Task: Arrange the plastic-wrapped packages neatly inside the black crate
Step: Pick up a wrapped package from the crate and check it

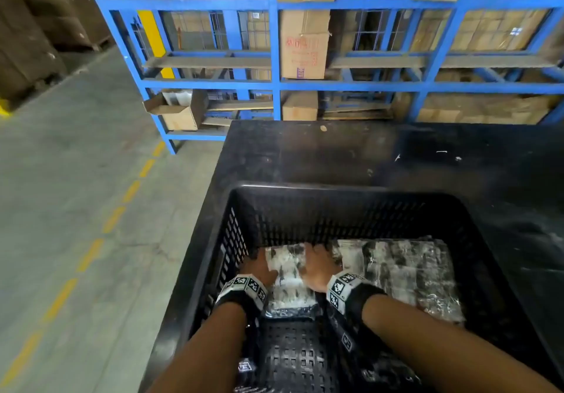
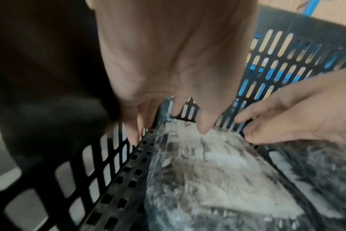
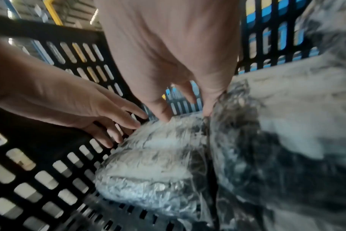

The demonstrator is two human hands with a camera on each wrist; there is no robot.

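Note:
The black slotted crate (image 1: 235, 240) stands on a black table. A plastic-wrapped package (image 1: 290, 273) lies in its far left corner, flat on the crate floor. My left hand (image 1: 259, 266) is at the package's left side and my right hand (image 1: 319, 266) at its right side. In the left wrist view the left hand (image 2: 168, 109) has its thumb on the package (image 2: 207, 171) and straight fingers down beside the crate wall. In the right wrist view the right hand (image 3: 185, 96) rests its thumb on the package (image 3: 154, 164), its fingers between that and the neighbouring packages (image 3: 286, 125).
A larger stack of wrapped packages (image 1: 406, 276) fills the crate's far right part. The near crate floor (image 1: 293, 356) is bare. Blue shelving (image 1: 274, 84) with cardboard boxes stands behind the table (image 1: 366, 154). Concrete floor with a yellow dashed line (image 1: 91, 252) lies to the left.

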